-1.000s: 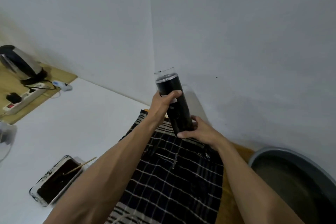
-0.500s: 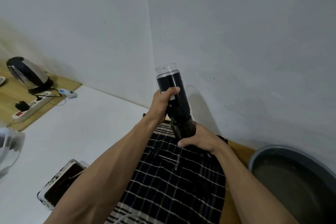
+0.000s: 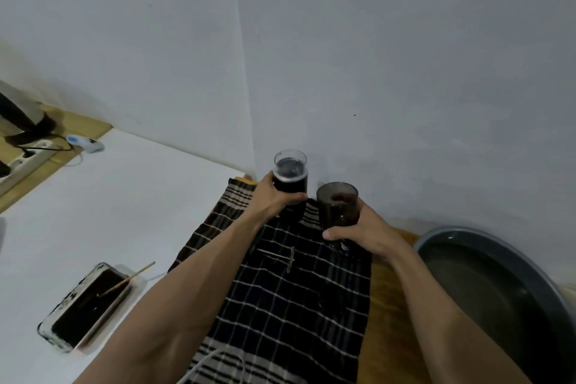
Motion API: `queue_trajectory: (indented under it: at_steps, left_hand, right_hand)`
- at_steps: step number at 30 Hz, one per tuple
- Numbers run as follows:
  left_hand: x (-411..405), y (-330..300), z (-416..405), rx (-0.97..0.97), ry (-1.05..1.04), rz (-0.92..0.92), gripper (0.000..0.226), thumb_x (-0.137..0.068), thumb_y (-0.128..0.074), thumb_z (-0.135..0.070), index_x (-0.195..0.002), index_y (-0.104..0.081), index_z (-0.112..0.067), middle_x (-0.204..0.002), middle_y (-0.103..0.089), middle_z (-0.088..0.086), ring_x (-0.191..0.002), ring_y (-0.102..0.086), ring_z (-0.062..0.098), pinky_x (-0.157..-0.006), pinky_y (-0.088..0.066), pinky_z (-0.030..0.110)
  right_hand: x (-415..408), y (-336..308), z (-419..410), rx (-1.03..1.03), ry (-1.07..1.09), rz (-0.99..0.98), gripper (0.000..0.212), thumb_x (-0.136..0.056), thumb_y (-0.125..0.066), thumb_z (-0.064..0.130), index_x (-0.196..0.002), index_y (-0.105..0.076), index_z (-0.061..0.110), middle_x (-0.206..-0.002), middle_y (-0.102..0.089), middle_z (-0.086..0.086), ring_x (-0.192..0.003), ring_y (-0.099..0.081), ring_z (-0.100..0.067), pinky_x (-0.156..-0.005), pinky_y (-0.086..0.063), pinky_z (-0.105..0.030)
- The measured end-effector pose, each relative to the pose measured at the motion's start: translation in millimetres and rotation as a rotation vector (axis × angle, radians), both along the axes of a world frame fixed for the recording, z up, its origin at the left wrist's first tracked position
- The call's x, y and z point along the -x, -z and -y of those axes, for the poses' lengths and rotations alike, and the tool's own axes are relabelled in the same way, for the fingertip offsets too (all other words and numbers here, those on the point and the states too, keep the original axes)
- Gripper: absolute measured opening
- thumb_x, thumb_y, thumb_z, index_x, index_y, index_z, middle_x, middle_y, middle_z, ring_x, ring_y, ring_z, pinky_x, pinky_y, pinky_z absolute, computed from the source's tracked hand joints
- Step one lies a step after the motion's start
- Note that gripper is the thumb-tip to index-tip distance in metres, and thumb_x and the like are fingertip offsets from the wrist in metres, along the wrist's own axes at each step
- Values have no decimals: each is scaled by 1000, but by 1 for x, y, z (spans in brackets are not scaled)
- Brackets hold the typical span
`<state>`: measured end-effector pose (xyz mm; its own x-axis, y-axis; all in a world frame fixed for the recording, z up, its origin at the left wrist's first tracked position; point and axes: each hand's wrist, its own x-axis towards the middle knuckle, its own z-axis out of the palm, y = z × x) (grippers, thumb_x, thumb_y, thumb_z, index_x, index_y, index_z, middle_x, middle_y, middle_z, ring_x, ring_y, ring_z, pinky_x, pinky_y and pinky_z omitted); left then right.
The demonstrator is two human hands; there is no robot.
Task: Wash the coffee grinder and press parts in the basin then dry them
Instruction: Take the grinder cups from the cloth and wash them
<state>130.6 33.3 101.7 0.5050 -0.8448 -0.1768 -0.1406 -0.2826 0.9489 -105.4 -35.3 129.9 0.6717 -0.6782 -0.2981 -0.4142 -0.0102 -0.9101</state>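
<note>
The grinder body (image 3: 290,184), black with a clear rim, stands upright on the checked cloth (image 3: 280,305), the left hand (image 3: 274,199) curled round its lower half. Just right of those fingers, apart from it, the smoky cup (image 3: 338,206) sits gripped in the right hand (image 3: 364,234). Right of that hand lies the grey basin (image 3: 486,235), holding water.

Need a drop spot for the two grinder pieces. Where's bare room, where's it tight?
Free: the white tabletop between the grounds tray and the wall, and the checked cloth in front of the metal rod. Tight: the corner at the cloth's far end, where the left hand holds the grinder body and the right hand the smoked cup, the basin alongside.
</note>
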Motion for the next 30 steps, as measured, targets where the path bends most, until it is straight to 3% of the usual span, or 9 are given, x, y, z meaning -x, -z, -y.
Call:
queue_trajectory:
  at_steps: [6, 10, 14, 17, 21, 23, 26, 28, 30]
  left_hand:
    - [4, 58, -5, -144, 36, 69, 87, -45, -97, -35, -124, -62, -21, -114, -73, -7, -106, -69, 11, -98, -55, 36]
    - [6, 68, -12, -140, 7, 72, 86, -48, -97, -31, -125, -60, -19, -115, -72, -6, -106, -68, 11, -98, -54, 35]
    - [8, 70, -15, -125, 44, 97, 80, -55, -99, -21, -125, -60, -19, -116, -71, -6, -108, -67, 12, -95, -50, 29]
    - [8, 67, -22, -144, 98, 111, 82, -55, -99, -20, -126, -58, -23, -118, -70, -7, -113, -66, 12, -98, -51, 32]
    - [-6, 66, -30, -174, 82, 204, 137, -44, -96, -50, -157, -25, -19, -153, -44, 8, -143, -40, 32, -117, -37, 48]
    - [-2, 33, -46, -13, -69, 273, 106, -63, -80, -43, -152, -32, -14, -146, -45, 4, -143, -36, 27, -113, -36, 43]
    - [18, -20, -59, 279, -263, 316, 76, -83, -59, -26, -153, -32, -16, -150, -35, -5, -144, -24, 10, -109, -32, 19]
    - [46, -51, -46, 375, -185, 387, 55, -89, -60, -26, -142, -47, -18, -140, -45, -7, -133, -38, 5, -97, -42, 20]
    - [79, -67, -23, 316, -35, 355, 42, -95, -62, -42, -132, -59, -22, -127, -57, -8, -115, -53, 1, -95, -47, 26]
  right_hand:
    - [16, -6, -5, 63, 68, 56, 88, -67, -94, 11, -139, -47, 31, -130, -60, 15, -104, -59, 19, -81, -47, -4]
    - [21, -6, -5, 111, 95, 53, 90, -66, -95, 8, -139, -47, 27, -130, -59, 15, -100, -56, 25, -81, -44, 1]
    - [23, -7, -3, 114, 118, 30, 92, -61, -98, 14, -136, -48, 31, -130, -60, 15, -115, -57, 8, -106, -47, -24]
    - [24, -7, -2, 112, 125, 30, 96, -55, -100, 20, -135, -49, 37, -131, -62, 12, -121, -60, -5, -112, -46, -38]
    - [33, -11, 0, 121, 150, 29, 96, -52, -99, 31, -132, -49, 44, -133, -60, 14, -123, -59, -10, -112, -45, -42]
    - [40, -15, 1, 127, 184, 22, 94, -53, -99, 32, -132, -50, 45, -133, -61, 13, -122, -60, -11, -111, -46, -42]
    - [55, -18, 3, 125, 262, 43, 95, -54, -100, 27, -134, -51, 39, -129, -64, 11, -119, -63, -10, -104, -52, -34]
    - [66, -20, 0, 148, 305, 40, 93, -58, -99, 23, -136, -50, 34, -128, -64, 11, -115, -62, -7, -88, -53, -18]
    - [75, -19, -3, 162, 336, 22, 93, -60, -98, 24, -138, -48, 31, -130, -61, 10, -115, -59, -8, -86, -49, -15]
